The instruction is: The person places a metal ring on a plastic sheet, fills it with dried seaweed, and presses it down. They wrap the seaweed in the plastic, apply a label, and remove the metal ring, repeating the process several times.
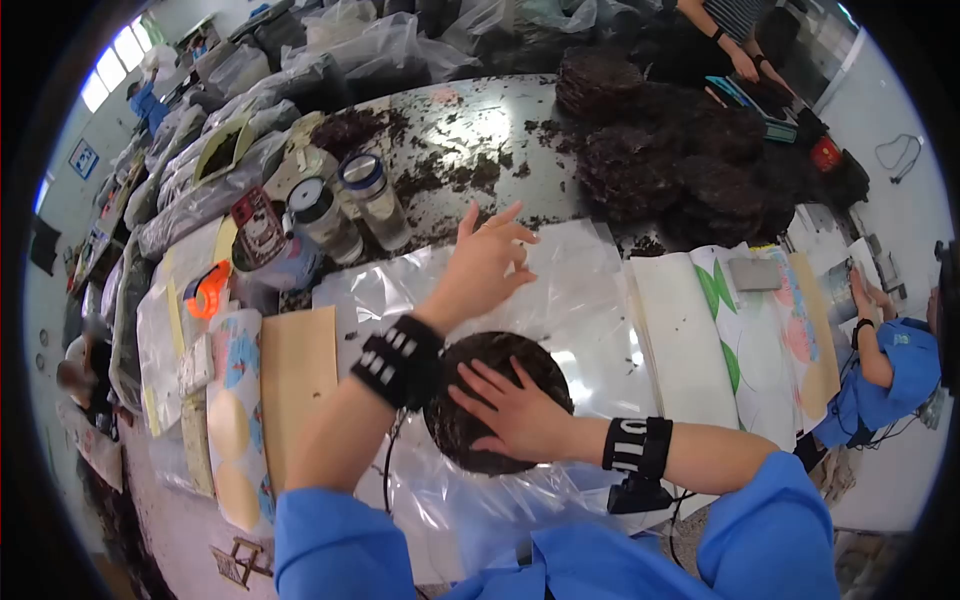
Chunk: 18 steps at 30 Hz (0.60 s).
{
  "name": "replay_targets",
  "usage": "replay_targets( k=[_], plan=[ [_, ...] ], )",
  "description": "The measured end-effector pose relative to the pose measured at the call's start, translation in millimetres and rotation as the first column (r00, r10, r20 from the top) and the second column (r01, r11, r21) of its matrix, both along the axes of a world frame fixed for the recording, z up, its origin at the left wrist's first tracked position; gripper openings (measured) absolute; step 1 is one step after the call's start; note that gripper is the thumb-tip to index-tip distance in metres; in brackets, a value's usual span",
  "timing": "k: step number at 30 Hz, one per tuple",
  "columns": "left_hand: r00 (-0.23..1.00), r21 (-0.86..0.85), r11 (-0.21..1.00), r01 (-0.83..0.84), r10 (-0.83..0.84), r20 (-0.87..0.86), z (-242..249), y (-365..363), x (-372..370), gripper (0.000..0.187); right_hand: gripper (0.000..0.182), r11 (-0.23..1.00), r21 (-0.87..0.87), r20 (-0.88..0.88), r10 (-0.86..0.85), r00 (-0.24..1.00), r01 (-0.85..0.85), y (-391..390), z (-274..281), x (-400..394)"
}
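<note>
A dark, round cake of dried seaweed point(470, 440) lies on clear plastic sheeting point(590, 290) in front of me. My right hand point(522, 412) rests flat on its top with the fingers spread. Beyond the cake, my left hand point(482, 268) is raised over the sheeting, its fingers apart and a little bent, with nothing visible in it. A black strap with a small device is around each wrist. Part of the cake's left edge is hidden by my left wrist strap.
Stacked dark seaweed cakes point(680, 150) stand at the far right, with loose scraps around them. Two clear bottles point(375, 200) and an orange tape dispenser point(207, 290) are at left. Printed packaging bags point(685, 340) lie at right. Other people work at the right side.
</note>
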<state>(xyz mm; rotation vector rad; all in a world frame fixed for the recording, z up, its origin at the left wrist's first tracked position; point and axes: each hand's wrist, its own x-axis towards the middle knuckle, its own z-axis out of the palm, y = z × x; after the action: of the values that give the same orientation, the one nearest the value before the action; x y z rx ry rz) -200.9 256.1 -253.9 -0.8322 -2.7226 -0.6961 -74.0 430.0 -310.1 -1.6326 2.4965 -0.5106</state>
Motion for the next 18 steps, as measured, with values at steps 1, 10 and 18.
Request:
replay_targets(
  k=[1, 10, 18],
  plan=[
    [0.993, 0.084, 0.996, 0.016, -0.006, -0.119, 10.1, 0.1, 11.4, 0.016, 0.077, 1.0, 0.005, 0.008, 0.009, 1.0, -0.009, -0.5, -2.5, -2.2],
    [0.463, 0.367, 0.361, -0.857, 0.227, 0.857, -70.0, -171.0, 136.3, 0.029, 0.082, 0.998, 0.056, -0.009, -0.025, 1.0, 0.025, -5.1, -4.6, -4.4],
    [0.999, 0.294, 0.955, -0.035, 0.022, 0.046, 41.1, 26.4, 237.0, 0.052, 0.081, 0.999, -0.03, -0.087, -0.018, 0.996, 0.016, -3.2, -18.3, -4.8]
  ],
)
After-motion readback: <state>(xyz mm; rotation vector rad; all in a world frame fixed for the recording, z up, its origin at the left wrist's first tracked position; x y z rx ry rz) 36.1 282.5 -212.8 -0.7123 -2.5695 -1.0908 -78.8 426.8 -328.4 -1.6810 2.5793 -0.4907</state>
